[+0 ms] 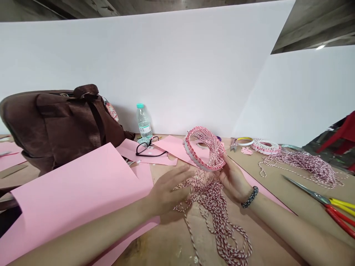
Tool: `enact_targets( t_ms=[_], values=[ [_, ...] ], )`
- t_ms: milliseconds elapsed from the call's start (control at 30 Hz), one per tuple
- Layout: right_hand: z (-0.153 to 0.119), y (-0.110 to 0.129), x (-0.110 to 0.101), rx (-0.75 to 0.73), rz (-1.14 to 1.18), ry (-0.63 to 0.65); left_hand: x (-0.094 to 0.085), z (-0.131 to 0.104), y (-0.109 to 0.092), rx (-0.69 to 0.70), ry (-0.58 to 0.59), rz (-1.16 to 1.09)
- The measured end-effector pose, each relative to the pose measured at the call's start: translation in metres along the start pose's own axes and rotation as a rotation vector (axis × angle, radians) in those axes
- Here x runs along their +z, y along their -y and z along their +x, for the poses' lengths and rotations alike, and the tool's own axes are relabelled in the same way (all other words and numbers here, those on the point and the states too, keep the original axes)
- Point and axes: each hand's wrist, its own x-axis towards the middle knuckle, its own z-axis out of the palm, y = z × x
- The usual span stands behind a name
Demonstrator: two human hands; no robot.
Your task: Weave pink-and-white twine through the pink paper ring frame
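My right hand [234,177], with a dark beaded bracelet at the wrist, grips the lower right rim of a ring [198,162] woven with red-and-white cord. The ring is tilted above the table, its white and pink outer edge turned to the left. Below it hangs and lies a loose bundle of red-and-white twine [222,221], trailing to the front of the table. My left hand [170,188] is left of the ring, fingers stretched out at the strands of twine. Part of its fingers is behind the cord, and no firm grip shows.
Pink paper sheets [83,188] cover the left, before a brown backpack [63,125]. Black glasses [151,153] and a water bottle [144,123] stand behind. At right lie scissors [318,197], a second woven ring [266,147], more twine [307,164] and a yellow-lined ring [244,141].
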Motion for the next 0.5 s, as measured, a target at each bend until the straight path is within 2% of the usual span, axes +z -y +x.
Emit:
enact_targets(
  t_ms=[67, 100, 133, 200, 267, 333, 400, 433, 467, 500],
  values=[
    [0.001, 0.002, 0.0, -0.008, 0.025, 0.008, -0.003, 0.001, -0.002, 0.242, 0.058, -0.015],
    [0.002, 0.004, 0.0, -0.008, 0.039, 0.009, -0.003, 0.001, -0.004, 0.306, 0.12, -0.058],
    [0.003, 0.006, 0.0, -0.006, 0.054, 0.007, -0.004, 0.001, -0.005, 0.329, 0.173, -0.109],
    [0.004, 0.009, 0.0, 0.0, 0.086, -0.017, -0.002, -0.002, -0.006, 0.269, 0.215, -0.213],
    [0.005, 0.012, 0.001, 0.0, 0.113, -0.051, 0.001, -0.007, -0.006, 0.043, 0.185, -0.297],
    [0.006, 0.014, 0.002, -0.019, 0.13, -0.074, 0.005, -0.009, -0.006, -0.366, 0.148, -0.323],
    [0.006, 0.015, 0.002, -0.037, 0.133, -0.072, 0.007, -0.007, -0.005, -0.781, 0.178, -0.323],
    [0.006, 0.015, 0.002, -0.041, 0.132, -0.068, 0.008, -0.004, -0.005, -0.917, 0.211, -0.324],
    [0.006, 0.015, 0.002, -0.04, 0.132, -0.065, 0.009, -0.001, -0.005, -0.973, 0.254, -0.331],
    [0.006, 0.015, 0.002, -0.035, 0.132, -0.063, 0.009, 0.001, -0.004, -0.961, 0.299, -0.333]
  ],
)
